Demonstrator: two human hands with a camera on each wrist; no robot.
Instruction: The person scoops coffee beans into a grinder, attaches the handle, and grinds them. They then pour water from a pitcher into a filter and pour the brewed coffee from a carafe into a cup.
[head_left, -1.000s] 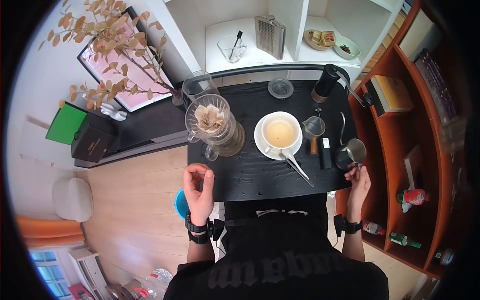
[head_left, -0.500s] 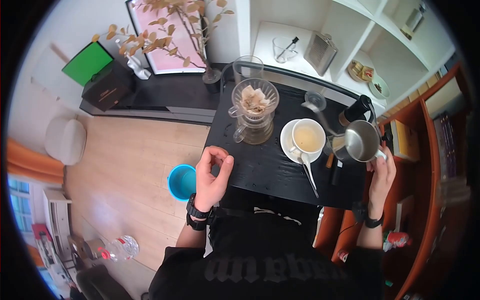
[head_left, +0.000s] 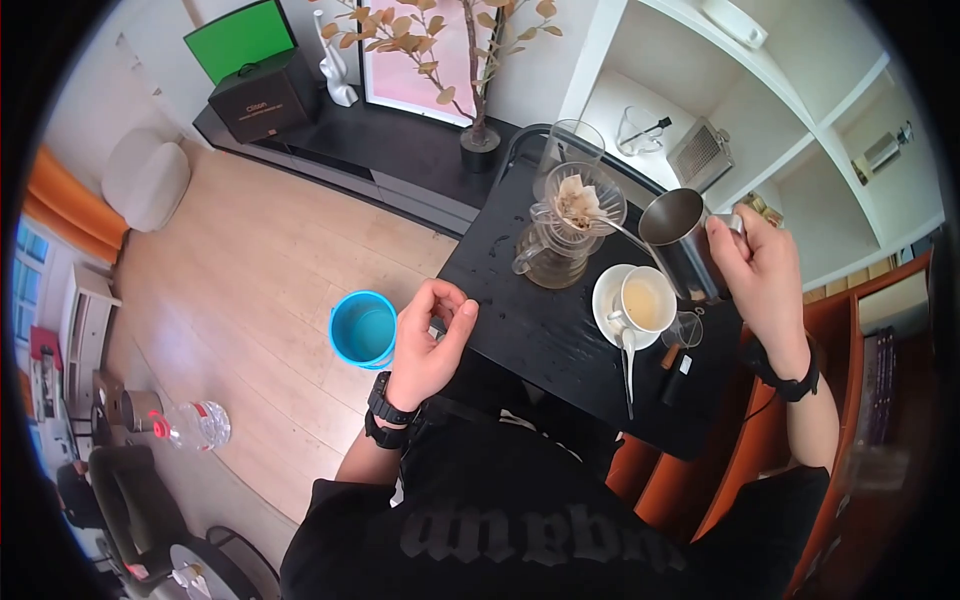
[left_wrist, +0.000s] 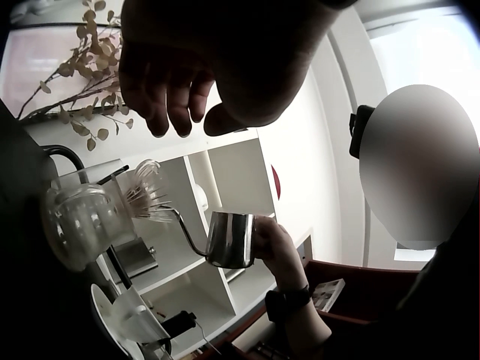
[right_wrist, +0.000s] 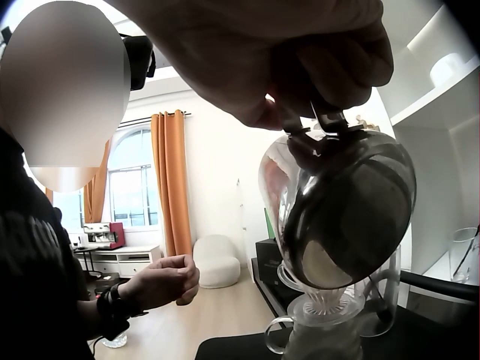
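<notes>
My right hand point(head_left: 738, 240) grips the handle of a steel gooseneck kettle point(head_left: 682, 243) and holds it lifted above the black table point(head_left: 540, 345). Its thin spout reaches over a glass dripper point(head_left: 585, 205) with a paper filter, which sits on a glass carafe point(head_left: 548, 262). The left wrist view shows the kettle point(left_wrist: 229, 240) beside the dripper point(left_wrist: 142, 199); the right wrist view shows the kettle point(right_wrist: 349, 217) from below. My left hand point(head_left: 450, 305) hovers at the table's left edge with loosely curled fingers, holding nothing. A white cup point(head_left: 645, 300) on a saucer stands below the kettle.
A spoon point(head_left: 627, 365) and a small glass measure point(head_left: 683, 328) lie beside the saucer. A blue bucket point(head_left: 362, 328) stands on the wooden floor left of the table. White shelves point(head_left: 800, 170) rise behind and an orange-brown shelf unit point(head_left: 880, 330) is at the right.
My right hand lifted the kettle from the table's right edge and carried it over to the dripper. My left hand stayed by the table's edge. The head view swung left.
</notes>
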